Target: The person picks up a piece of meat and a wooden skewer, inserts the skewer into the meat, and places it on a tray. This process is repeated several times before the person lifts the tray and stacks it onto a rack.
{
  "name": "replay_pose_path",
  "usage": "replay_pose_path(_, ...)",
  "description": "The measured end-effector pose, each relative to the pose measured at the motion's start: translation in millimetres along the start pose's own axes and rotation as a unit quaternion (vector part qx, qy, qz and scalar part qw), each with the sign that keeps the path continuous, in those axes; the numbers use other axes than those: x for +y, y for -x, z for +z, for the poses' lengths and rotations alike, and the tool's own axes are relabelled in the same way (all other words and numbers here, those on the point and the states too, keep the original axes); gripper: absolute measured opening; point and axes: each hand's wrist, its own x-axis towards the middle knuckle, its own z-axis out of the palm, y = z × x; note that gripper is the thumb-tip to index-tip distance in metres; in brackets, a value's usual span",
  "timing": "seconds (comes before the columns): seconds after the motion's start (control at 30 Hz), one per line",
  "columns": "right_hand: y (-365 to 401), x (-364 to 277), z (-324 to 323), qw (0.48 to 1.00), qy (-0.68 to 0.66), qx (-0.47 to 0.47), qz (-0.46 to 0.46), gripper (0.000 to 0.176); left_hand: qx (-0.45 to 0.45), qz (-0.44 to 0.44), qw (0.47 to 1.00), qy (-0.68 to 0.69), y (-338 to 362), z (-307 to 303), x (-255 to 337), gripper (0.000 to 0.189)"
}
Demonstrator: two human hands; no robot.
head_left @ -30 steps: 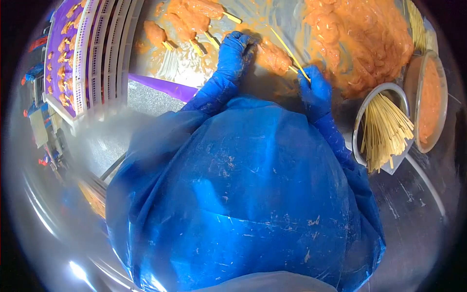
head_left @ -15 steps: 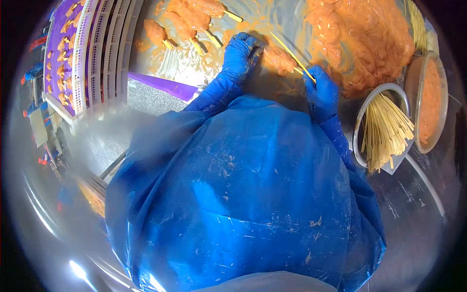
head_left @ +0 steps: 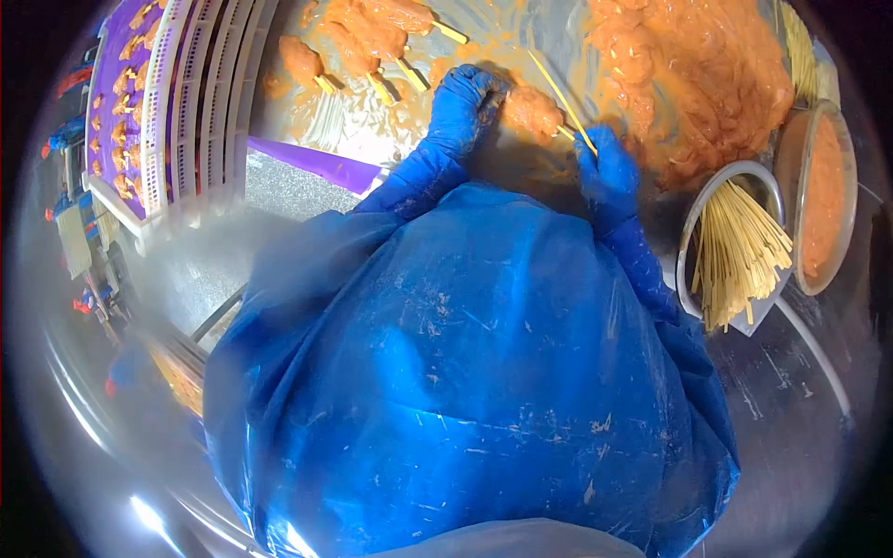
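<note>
My right hand (head_left: 609, 167), in a blue glove, is closed around the lower end of a thin wooden skewer (head_left: 562, 99), which slants up and to the left. Left of it lies an orange marinated meat piece (head_left: 532, 113) with a short stick end showing at its right side. My left hand (head_left: 463, 104), also gloved in blue, has its fingers curled at the left end of this meat; whatever they grip is hidden. Beyond my left hand, several skewered meat pieces (head_left: 365, 39) lie on the metal table, their stick ends pointing towards me.
A large heap of marinated meat (head_left: 688, 84) spreads at the back right. A metal container of skewers (head_left: 739, 246) and a tub of orange meat (head_left: 823, 200) stand on the right. Stacked white trays (head_left: 191, 102) and a purple sheet (head_left: 312, 163) are on the left.
My right hand has shifted slightly up and left, and the skewer in it now stands steeper. My left hand and the meat piece beside it are nearly unchanged.
</note>
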Motion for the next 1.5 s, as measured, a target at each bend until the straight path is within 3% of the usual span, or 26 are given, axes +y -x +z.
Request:
replay_pose_path(0.07, 4, -1, 3, 0.994, -0.104, -0.006, 0.037, 0.016, 0.018, -0.007, 1.0, 0.025, 1, 2, 0, 0.019)
replay_pose_path(0.2, 4, -2, 7, 0.992, -0.113, -0.005, 0.062, 0.016, 0.004, 0.002, 1.0, 0.027, 0, 1, -4, 0.019)
replay_pose_path(0.27, 2, 2, 11, 0.997, -0.073, -0.003, 0.031, 0.016, 0.015, 0.049, 0.998, 0.024, -2, 2, -6, 0.019)
replay_pose_path(0.5, -6, 3, 18, 0.995, -0.096, 0.004, 0.028, 0.015, -0.028, 0.074, 0.996, 0.037, -9, -7, -8, 0.016)
replay_pose_path(0.6, -3, -2, 11, 0.986, -0.153, -0.005, 0.069, 0.01, -0.018, 0.089, 0.996, 0.022, -17, -18, -1, 0.028)
replay_pose_path(0.67, 2, -1, 8, 0.977, -0.173, 0.002, 0.126, 0.012, -0.012, 0.094, 0.995, 0.008, -15, -20, 15, 0.049)
replay_pose_path(0.7, 5, 3, 7, 0.976, -0.173, 0.001, 0.128, 0.012, -0.04, 0.13, 0.989, -0.048, -6, -13, 19, 0.07)
replay_pose_path(0.73, 7, 9, 7, 0.984, -0.143, 0.002, 0.107, 0.012, -0.041, 0.128, 0.99, -0.048, -3, -6, 27, 0.07)
replay_pose_path(0.8, 7, 16, 10, 0.99, -0.112, 0.002, 0.085, 0.012, -0.154, 0.121, 0.977, -0.091, 1, 6, 39, 0.074)
replay_pose_path(0.83, 7, 19, 11, 0.992, -0.111, -0.005, 0.067, 0.014, -0.165, 0.138, 0.973, -0.083, 2, 10, 38, 0.081)
replay_pose_path(1.07, 1, 24, 26, 0.988, -0.155, 0.019, 0.022, 0.013, -0.18, 0.156, 0.967, -0.091, 3, 18, 43, 0.079)
replay_pose_path(1.17, 0, 18, 23, 0.988, -0.139, 0.001, 0.064, 0.013, -0.184, 0.162, 0.965, -0.088, 5, 20, 43, 0.084)
replay_pose_path(1.27, 0, 29, 28, 0.987, -0.154, 0.013, 0.036, 0.012, -0.17, 0.2, 0.96, -0.096, 7, 23, 43, 0.082)
replay_pose_path(1.33, 2, 38, 28, 0.987, -0.154, 0.001, 0.05, 0.012, -0.226, 0.236, 0.943, -0.065, 10, 16, 50, 0.063)
replay_pose_path(1.4, 4, 44, 26, 0.986, -0.153, -0.012, 0.061, 0.012, -0.223, 0.215, 0.948, -0.073, -1, 14, 39, 0.069)
replay_pose_path(1.47, 7, 33, 11, 0.958, -0.268, -0.031, 0.097, 0.012, -0.218, 0.195, 0.953, -0.081, -7, 0, 32, 0.076)
replay_pose_path(1.5, 8, 37, 10, 0.958, -0.269, -0.03, 0.095, 0.012, -0.156, 0.128, 0.976, -0.084, -6, -11, 29, 0.075)
